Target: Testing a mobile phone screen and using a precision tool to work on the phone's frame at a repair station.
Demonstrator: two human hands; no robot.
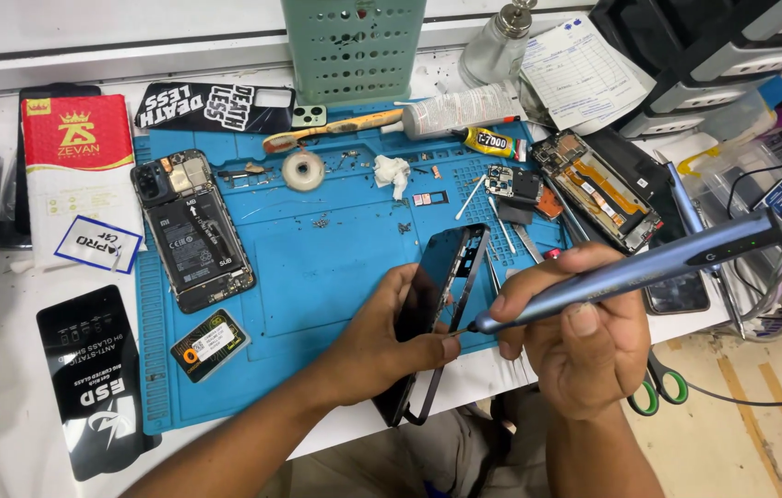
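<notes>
My left hand (382, 337) grips a black phone frame (441, 277) tilted on its edge over the front of a blue work mat (335, 249). In my right hand (585, 337) is a slim blue-grey electric screwdriver (649, 267), its tip touching the phone frame's side near my left thumb. An opened phone (192, 231) with its battery showing lies on the mat's left side. Another opened phone (598, 189) with an orange flex cable lies at the mat's right.
A tape roll (303, 171), a white tissue wad (393, 173), a toothbrush (331, 129), a glue tube (488, 141) and small parts sit on the mat. Screen protector packs (77, 175) lie left. A green perforated basket (354, 46) stands behind. Green-handled scissors (658, 387) hang at the table edge.
</notes>
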